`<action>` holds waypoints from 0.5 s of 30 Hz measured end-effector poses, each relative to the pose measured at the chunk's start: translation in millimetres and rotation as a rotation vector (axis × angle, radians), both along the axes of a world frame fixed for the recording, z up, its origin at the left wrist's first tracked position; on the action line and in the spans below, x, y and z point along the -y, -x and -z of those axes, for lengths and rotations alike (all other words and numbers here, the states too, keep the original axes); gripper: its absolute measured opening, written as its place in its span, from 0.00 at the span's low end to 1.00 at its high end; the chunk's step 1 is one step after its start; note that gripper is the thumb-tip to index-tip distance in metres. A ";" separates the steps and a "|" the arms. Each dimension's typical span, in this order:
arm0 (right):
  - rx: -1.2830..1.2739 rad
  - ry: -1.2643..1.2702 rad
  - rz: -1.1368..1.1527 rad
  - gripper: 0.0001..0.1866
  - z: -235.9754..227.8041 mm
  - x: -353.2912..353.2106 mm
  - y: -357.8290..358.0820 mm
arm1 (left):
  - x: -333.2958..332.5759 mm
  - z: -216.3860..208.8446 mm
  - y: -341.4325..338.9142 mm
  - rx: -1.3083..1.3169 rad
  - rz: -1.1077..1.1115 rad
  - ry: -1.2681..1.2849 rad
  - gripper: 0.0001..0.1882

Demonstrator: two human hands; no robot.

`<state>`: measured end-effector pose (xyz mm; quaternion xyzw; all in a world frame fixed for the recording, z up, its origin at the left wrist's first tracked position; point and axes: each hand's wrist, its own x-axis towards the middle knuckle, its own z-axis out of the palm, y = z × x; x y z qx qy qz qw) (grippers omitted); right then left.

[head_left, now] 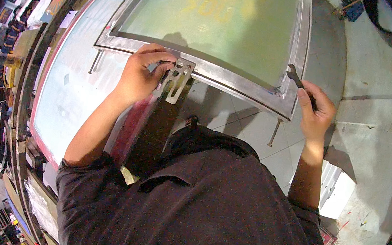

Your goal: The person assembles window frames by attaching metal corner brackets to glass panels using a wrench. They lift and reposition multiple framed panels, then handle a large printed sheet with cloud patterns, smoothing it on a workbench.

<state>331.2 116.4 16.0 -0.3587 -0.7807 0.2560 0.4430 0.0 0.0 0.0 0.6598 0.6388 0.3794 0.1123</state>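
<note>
From where I stand, a grey metal frame [241, 83] lies at twelve o'clock, its cloudy green mesh [204, 19] smudged with yellow. The slotted metal bracket [177, 81], a flat plate with long rounded openings, hangs at eleven o'clock by the frame's near bar. The left hand [146, 71], at ten o'clock, has its fingers drawn narrow at the bracket's left edge; whether they pinch it, I cannot tell. Toward half past two, the right hand [316, 111] is wrapped around a dark wrench [295, 76], its open end clear of any nut I can see. I'd judge the job partway: long bolts hang below the frame at ten [95, 62] and three o'clock [274, 133], while the bracket may still want fastening. A glossy pale panel [78, 77] with a red rim lies past nine.
</note>
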 end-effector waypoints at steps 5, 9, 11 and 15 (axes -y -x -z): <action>0.023 -0.019 -0.009 0.07 -0.5 7.5 -6.6 | 0.8 5.0 -10.1 0.008 -0.038 -0.034 0.10; -0.014 0.040 -0.021 0.08 2.4 11.8 -11.4 | 1.3 6.2 -10.9 -0.011 -0.054 -0.049 0.11; -0.020 0.042 -0.013 0.08 3.1 14.0 -12.8 | 2.0 3.6 -12.2 -0.068 -0.056 -0.062 0.12; -0.051 0.038 -0.017 0.08 7.7 16.5 -14.4 | 2.6 -8.1 -25.2 -0.178 0.034 -0.124 0.13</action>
